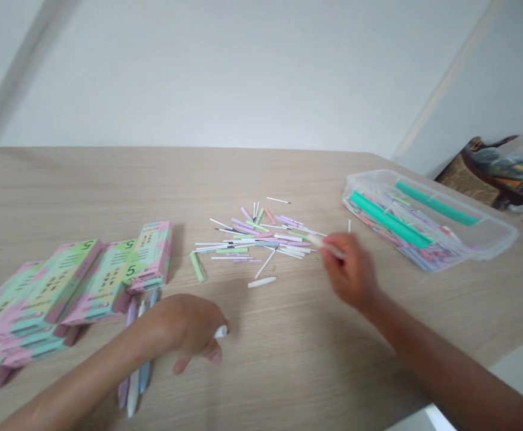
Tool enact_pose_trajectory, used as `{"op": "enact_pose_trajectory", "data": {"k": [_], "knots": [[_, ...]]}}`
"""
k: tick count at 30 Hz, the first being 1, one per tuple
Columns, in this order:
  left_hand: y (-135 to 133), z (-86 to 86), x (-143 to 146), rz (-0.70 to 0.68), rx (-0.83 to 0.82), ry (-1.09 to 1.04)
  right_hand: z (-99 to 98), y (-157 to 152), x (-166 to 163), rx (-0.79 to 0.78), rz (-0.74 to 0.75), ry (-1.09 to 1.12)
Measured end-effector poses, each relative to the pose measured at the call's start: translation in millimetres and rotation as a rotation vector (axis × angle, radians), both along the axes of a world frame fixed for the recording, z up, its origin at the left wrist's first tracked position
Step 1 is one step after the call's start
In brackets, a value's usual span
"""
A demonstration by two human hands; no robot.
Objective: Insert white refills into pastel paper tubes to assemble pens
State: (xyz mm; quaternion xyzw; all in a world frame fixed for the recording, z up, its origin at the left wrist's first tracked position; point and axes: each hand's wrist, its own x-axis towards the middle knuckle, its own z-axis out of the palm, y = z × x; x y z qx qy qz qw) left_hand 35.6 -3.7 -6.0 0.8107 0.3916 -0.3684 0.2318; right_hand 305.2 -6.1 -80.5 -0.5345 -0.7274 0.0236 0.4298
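Observation:
My left hand (194,326) is closed, palm down, around a white pen barrel (220,331) whose open end pokes out by the index finger. My right hand (350,269) is at the right edge of a loose pile, fingers pinched on a whitish pen piece (334,251), smeared by motion. A thin white refill (350,226) sticks up behind those fingers; whether they grip it I cannot tell. Between the hands lie scattered pen refills (232,258), coloured pen barrels (197,267) in green, purple and orange, and a white tapered pen part (262,282) nearest me.
Stacked pastel boxes (149,254) marked 5 stand at left. Several whole pens (134,383) lie beneath my left forearm. A clear plastic box (490,236) with green strips holds more pen parts at right. Beyond the table (265,371) a patterned chair (477,179) bears plastic bags.

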Motion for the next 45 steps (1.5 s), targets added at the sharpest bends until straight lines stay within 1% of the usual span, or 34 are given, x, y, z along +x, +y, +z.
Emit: {"op": "enact_pose_trajectory", "data": {"k": [1,2,3,4,6,8,10,12,13,16,17,18,20,23,24,26,27,30,33,34,36,37,39,41,43,45], "knots": [[0,-0.4,0,-0.003,-0.006,0.007,1.3,1,0,-0.113,0.138,-0.017],[0,-1.0,-1,-0.004,-0.008,0.016,3.5,3,0,-0.174,0.196,-0.02],[0,-1.8,-1,-0.002,-0.008,0.019,6.5,5,1,-0.201,0.202,-0.006],[0,-2.7,-1,-0.001,-0.007,0.017,10.0,8,2,-0.242,0.223,0.061],[1,-4.2,0,0.007,-0.013,0.013,15.6,13,5,-0.26,0.236,0.205],[3,-4.7,1,0.02,-0.04,0.015,14.9,18,4,-0.248,0.215,0.207],[4,-3.6,3,0.024,-0.071,0.032,7.7,22,-1,-0.249,0.172,0.106],[5,-1.3,4,0.002,-0.077,0.04,-0.1,25,-7,-0.283,0.219,-0.047],[6,0.0,4,-0.01,-0.072,0.033,-2.3,26,-9,-0.275,0.229,-0.079],[5,2.7,4,-0.011,-0.051,0.011,-1.9,28,-14,-0.159,0.113,0.013],[5,3.0,4,-0.002,-0.056,0.012,-0.9,29,-15,-0.163,0.141,-0.001],[5,2.8,3,0.007,-0.068,0.024,-0.1,29,-16,-0.2,0.203,-0.043],[4,1.4,2,0.019,-0.084,0.041,0.8,28,-18,-0.233,0.249,-0.07],[5,-1.0,1,0.02,-0.058,0.026,2.7,24,-19,-0.159,0.115,0.019],[5,-1.3,1,0.018,-0.058,0.022,3.6,23,-20,-0.173,0.13,0.008],[6,-0.7,2,0.009,-0.066,0.022,4.7,21,-21,-0.265,0.245,-0.059],[6,-0.1,3,0.002,-0.071,0.028,4.5,21,-21,-0.272,0.256,-0.069],[6,1.3,4,-0.003,-0.066,0.037,0.6,23,-23,-0.202,0.133,-0.035],[5,1.3,4,0.012,-0.086,0.024,-4.4,26,-22,-0.294,0.225,-0.124],[4,1.2,4,0.017,-0.077,0.02,-5.0,27,-21,-0.282,0.219,-0.112],[5,1.0,4,0.023,-0.057,0.021,-5.1,27,-17,-0.184,0.153,-0.032],[5,0.7,4,0.021,-0.054,0.026,-5.4,27,-16,-0.132,0.147,-0.003],[7,-0.6,3,0.016,-0.077,0.039,-7.8,25,-13,-0.081,0.236,-0.014],[8,-2.7,2,0.009,-0.082,0.035,-12.7,24,-14,-0.068,0.33,-0.048],[8,-4.8,1,0.004,-0.059,0.027,-17.8,24,-16,-0.094,0.302,-0.067],[8,-5.6,0,0.014,-0.042,0.022,-20.6,26,-19,-0.208,0.227,-0.132]]}}
